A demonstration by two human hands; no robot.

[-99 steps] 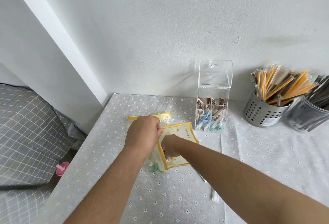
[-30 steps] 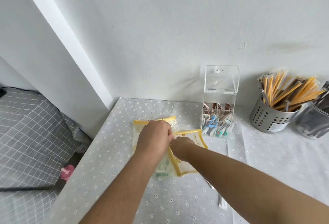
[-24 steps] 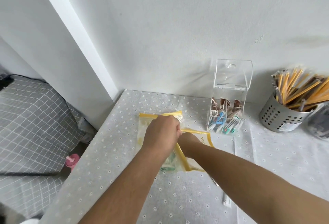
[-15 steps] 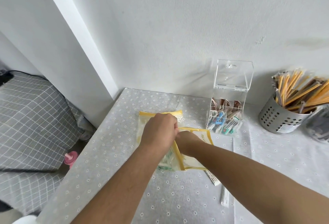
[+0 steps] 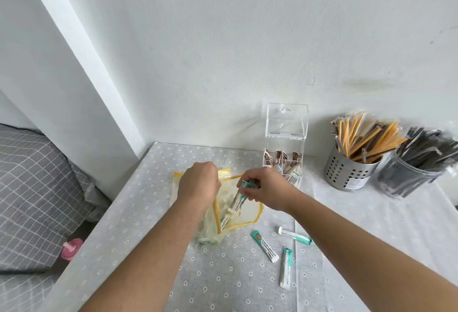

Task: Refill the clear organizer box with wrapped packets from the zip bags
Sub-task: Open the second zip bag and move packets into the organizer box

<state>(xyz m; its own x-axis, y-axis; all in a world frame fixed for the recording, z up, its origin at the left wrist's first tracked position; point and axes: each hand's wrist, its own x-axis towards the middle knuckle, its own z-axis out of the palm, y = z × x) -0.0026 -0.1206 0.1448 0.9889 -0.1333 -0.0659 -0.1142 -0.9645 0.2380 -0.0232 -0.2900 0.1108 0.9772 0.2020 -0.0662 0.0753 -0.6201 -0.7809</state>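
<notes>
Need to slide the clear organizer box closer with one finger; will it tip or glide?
Probably tippy: the clear organizer box is tall and narrow, its lid standing open above. Likely light, with few packets inside, low down. It may drag on the tablecloth rather than glide, so push low.

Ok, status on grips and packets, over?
Left grip holds zip bag mouth. Right grip pinches teal packet, half out. Organizer box lid up; three loose packets on tablecloth.

yellow-edged zip bags (image 5: pixel 244 215) open on table, clear organizer box (image 5: pixel 285 148) lid up, green-white packets (image 5: pixel 264 245) loose
</notes>
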